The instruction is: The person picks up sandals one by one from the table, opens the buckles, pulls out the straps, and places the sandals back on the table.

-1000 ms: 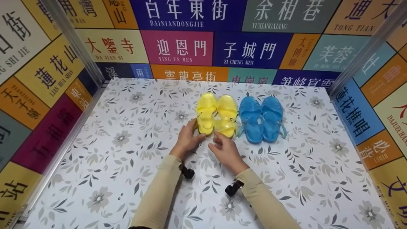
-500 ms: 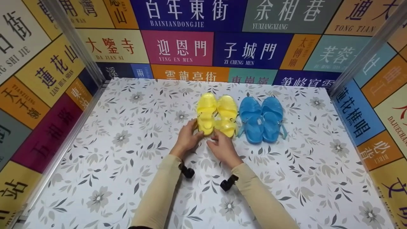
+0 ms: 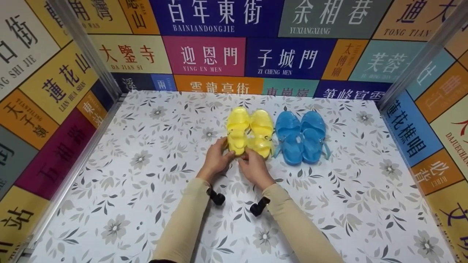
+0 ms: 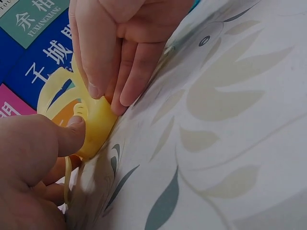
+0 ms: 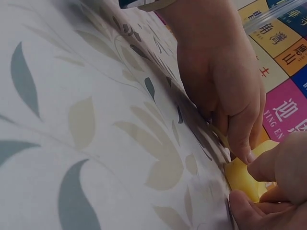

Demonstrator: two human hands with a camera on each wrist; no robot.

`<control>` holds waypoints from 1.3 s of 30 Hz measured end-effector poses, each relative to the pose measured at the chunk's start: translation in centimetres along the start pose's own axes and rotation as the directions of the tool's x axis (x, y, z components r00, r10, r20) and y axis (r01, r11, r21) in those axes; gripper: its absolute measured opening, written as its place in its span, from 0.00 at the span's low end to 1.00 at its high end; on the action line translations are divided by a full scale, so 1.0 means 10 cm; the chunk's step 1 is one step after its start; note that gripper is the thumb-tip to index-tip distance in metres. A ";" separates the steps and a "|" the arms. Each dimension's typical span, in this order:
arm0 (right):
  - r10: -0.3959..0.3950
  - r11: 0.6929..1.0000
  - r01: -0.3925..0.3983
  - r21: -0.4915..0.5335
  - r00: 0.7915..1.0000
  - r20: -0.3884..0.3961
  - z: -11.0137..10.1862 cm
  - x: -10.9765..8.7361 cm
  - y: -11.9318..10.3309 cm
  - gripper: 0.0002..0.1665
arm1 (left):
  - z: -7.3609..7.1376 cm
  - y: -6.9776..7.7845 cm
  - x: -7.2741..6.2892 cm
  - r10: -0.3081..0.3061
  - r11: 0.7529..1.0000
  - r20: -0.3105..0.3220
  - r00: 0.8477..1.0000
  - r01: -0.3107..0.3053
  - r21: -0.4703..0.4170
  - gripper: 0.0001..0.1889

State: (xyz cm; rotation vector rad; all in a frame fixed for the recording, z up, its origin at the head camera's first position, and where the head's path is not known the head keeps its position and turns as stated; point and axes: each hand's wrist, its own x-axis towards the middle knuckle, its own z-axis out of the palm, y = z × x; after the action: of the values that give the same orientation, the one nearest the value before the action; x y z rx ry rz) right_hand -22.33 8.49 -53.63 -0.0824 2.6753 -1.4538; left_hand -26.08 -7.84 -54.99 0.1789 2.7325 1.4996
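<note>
A pair of yellow sandals lies on the floral surface with toes pointing away. My left hand point(image 3: 217, 159) grips the left yellow sandal point(image 3: 238, 122), fingers along its outer side and thumb at its heel. At the same heel, from the right, my right hand point(image 3: 255, 168) holds on with thumb and fingertips. In the left wrist view, the left thumb point(image 4: 73, 134) presses the yellow heel, and a thin strap hangs by the fingers. Beside it lies the right yellow sandal point(image 3: 261, 120), its heel partly behind the right hand. Much of the gripped heel is covered in the right wrist view.
To the right lie a left blue sandal point(image 3: 288, 122) and a right blue sandal point(image 3: 313, 122), side by side, straps spread out. Sign-printed panels form a back wall point(image 3: 204, 54) and side walls around the floral surface point(image 3: 146, 197).
My right hand has moved left and slightly forward, from near the right yellow sandal's heel onto the left one's heel. My left thumb has drawn in against that heel. The sandals have barely moved.
</note>
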 end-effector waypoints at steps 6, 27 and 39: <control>-0.040 0.999 0.039 -0.024 0.998 -0.058 0.02 0.00 0.02 0.28 | 0.01 0.01 -0.02 0.001 1.000 -0.017 1.000 -0.001 0.006 0.32; -0.106 0.991 0.117 0.064 0.982 -0.154 0.06 -0.07 0.08 0.12 | 0.00 0.00 -0.20 0.034 0.998 -0.034 0.999 -0.035 -0.053 0.32; -0.049 0.992 0.069 0.107 0.983 -0.178 0.09 -0.14 0.11 0.16 | -0.02 0.02 -0.37 0.005 0.995 -0.017 1.000 -0.007 -0.103 0.33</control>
State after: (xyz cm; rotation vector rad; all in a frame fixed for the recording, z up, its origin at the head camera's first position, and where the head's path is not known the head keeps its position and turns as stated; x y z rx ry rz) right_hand -20.80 8.42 -54.93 -0.0260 2.7399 -1.7029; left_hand -22.39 -8.26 -54.84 0.1737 2.6613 1.6457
